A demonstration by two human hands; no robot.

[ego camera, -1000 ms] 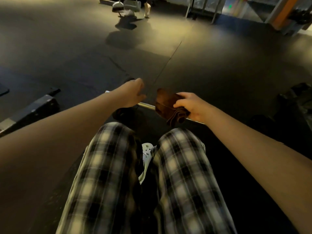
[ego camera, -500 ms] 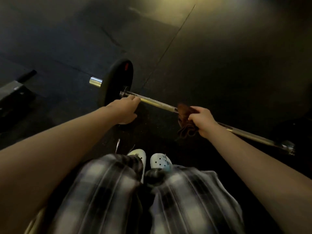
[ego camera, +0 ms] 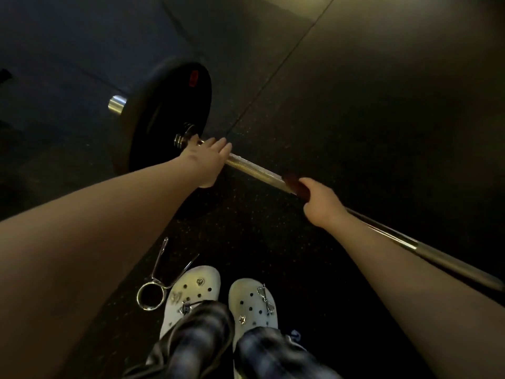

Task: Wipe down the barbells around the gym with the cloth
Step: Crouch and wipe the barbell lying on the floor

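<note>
A steel barbell point(ego camera: 257, 170) lies on the dark rubber floor, running from upper left to lower right. A black weight plate point(ego camera: 166, 113) sits on its left end, with the chrome sleeve tip sticking out beyond it. My left hand point(ego camera: 209, 158) grips the bar just inside the plate's collar. My right hand point(ego camera: 322, 205) holds a brown cloth point(ego camera: 296, 184) wrapped around the bar near its middle; most of the cloth is hidden under my fingers. The bar's right part passes behind my right forearm.
A metal spring collar clip point(ego camera: 154, 289) lies loose on the floor beside my left white clog point(ego camera: 191, 294). My right clog point(ego camera: 252, 303) stands next to it. Plaid trouser legs fill the bottom edge. Seamed dark rubber flooring point(ego camera: 355, 91) stretches beyond the bar.
The view has tilted down and closer to the bar. My right hand with the cloth has slid a little along the bar, and the cloth is now bunched tighter under my fingers.
</note>
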